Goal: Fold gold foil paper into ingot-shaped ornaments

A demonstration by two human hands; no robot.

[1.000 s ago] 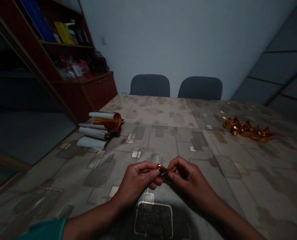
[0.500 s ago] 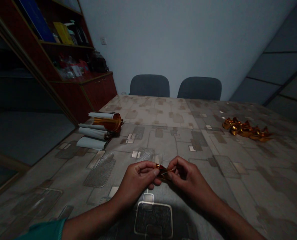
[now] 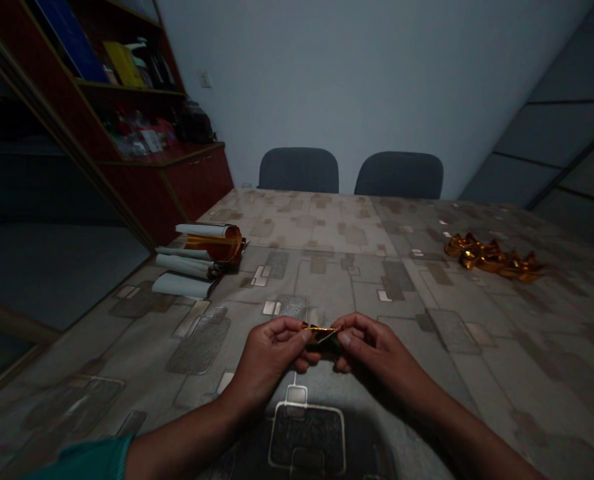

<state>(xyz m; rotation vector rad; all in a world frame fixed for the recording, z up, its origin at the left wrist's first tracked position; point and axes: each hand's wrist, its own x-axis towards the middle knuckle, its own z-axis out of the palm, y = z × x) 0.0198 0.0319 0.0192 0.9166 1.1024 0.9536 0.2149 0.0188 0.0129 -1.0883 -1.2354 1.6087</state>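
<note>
A small folded piece of shiny gold foil paper point(image 3: 323, 339) is held up between my two hands over the near middle of the table. My left hand point(image 3: 279, 347) pinches its left end between thumb and fingers. At the other end, my right hand point(image 3: 364, 340) grips it the same way. The piece has a bright gold upper edge and a dark inner side. On the right of the table lies a row of folded gold foil pieces point(image 3: 494, 257). To the left sits a stack of curled gold foil sheets point(image 3: 197, 260) with pale backs.
A patterned cloth covers the table point(image 3: 327, 233). Behind its far edge stand two grey chairs point(image 3: 299, 170) point(image 3: 399, 175) against the wall. At the left is a red-brown cabinet point(image 3: 197, 177) with various items on its shelves.
The foil piece has turned and opened wider between my fingers. My left hand has shifted slightly left, and the grip of both hands on the piece has changed a little.
</note>
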